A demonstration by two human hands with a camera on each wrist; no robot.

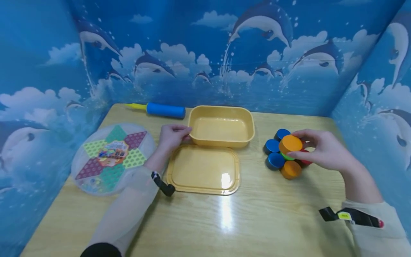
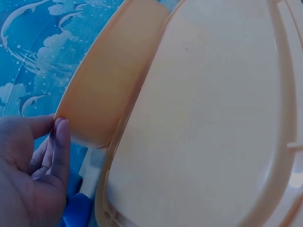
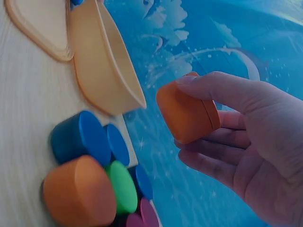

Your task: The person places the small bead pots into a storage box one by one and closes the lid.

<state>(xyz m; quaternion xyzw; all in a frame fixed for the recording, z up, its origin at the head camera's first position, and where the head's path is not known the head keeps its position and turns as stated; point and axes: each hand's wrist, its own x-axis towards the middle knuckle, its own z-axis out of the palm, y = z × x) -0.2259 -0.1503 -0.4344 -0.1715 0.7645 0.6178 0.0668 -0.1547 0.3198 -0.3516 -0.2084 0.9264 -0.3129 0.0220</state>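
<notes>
Between thumb and fingers my right hand [image 1: 324, 150] holds an orange round tub [image 1: 290, 144] with a lid, raised above a cluster of similar tubs. Around it stand several blue tubs [image 1: 275, 161], another orange tub [image 1: 291, 170], a green tub [image 3: 122, 187] and a red tub [image 1: 305, 162]. With thumb and fingertips my left hand [image 1: 173, 137] pinches the left rim of a yellow plastic box [image 1: 221, 142], seen bare inside. Directly in front of the box lies its flat yellow lid [image 1: 203, 169], near my left wrist.
On the left lies a round, clear-covered star-patterned game board [image 1: 112, 157]. A blue pump [image 1: 165, 110] with a yellow tip lies along the table's back edge. Dolphin-printed blue walls [image 1: 205, 53] enclose the wooden table [image 1: 257, 221] at the back and sides.
</notes>
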